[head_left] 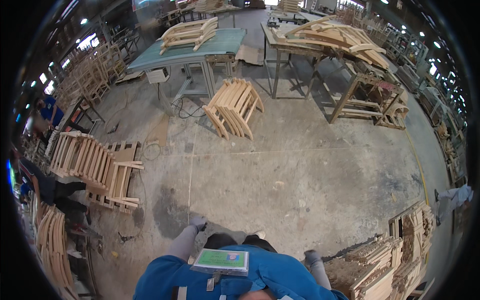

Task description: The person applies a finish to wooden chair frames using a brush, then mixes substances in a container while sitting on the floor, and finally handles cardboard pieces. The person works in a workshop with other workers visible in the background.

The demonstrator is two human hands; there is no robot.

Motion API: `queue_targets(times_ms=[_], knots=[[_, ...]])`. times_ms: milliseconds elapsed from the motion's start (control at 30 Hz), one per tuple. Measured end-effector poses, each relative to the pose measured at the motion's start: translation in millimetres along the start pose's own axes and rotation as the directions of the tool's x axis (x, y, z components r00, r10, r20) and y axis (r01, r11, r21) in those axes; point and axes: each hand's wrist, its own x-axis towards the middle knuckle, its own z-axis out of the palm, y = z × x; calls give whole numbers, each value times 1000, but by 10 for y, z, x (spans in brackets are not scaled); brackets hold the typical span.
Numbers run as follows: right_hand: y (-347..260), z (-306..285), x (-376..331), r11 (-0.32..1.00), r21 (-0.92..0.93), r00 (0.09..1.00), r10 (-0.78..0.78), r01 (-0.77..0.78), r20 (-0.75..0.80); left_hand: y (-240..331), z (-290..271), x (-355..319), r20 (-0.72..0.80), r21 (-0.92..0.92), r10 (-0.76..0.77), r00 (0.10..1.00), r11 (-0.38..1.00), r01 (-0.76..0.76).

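Note:
My left hand point(199, 223), in a grey glove, hangs in front of my body over the concrete floor with its fingers loosely apart. It appears to hold nothing. At my right side hangs my right hand point(313, 258), gloved in grey too, its fingers turned out of sight. Nearest to it is a stack of wooden pieces point(372, 265) at the lower right. Ahead on the floor stands a group of curved wooden frames with slats point(233, 107), apart from both hands.
A green-topped table point(227, 40) bears curved wooden frames point(187, 35). Right of it, a workbench point(272, 37) carries curved wooden parts point(340, 37). Slatted frames point(82, 157) lie by a pallet point(131, 150) at left. People stand at left point(50, 110) and far right point(455, 195). Cables point(187, 110) lie on the floor.

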Motion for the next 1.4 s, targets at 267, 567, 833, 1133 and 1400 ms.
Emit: queue_targets(times_ms=[267, 567, 833, 1133, 1400], knots=[[419, -991, 1364, 446, 791, 812, 574, -418, 106, 945, 748, 877, 13, 334, -26, 1000, 943, 20], [1642, -787, 1247, 675, 284, 731, 604, -681, 319, 2858, 2334, 2282, 151, 694, 30, 988, 708, -128], [2113, -1945, 980, -78, 916, 60, 992, -393, 110, 4959, 4796, 3102, 450, 721, -93, 888, 625, -300], [2106, -1700, 1121, -248, 780, 78, 932, -575, 354, 6340, 7877, 3109, 722, 496, 33, 691, 672, -550], [3660, -2151, 782, -438, 678, -63, 862, -591, 502, 5994, 9491, 2472, 779, 624, 75, 623, -190, -758]])
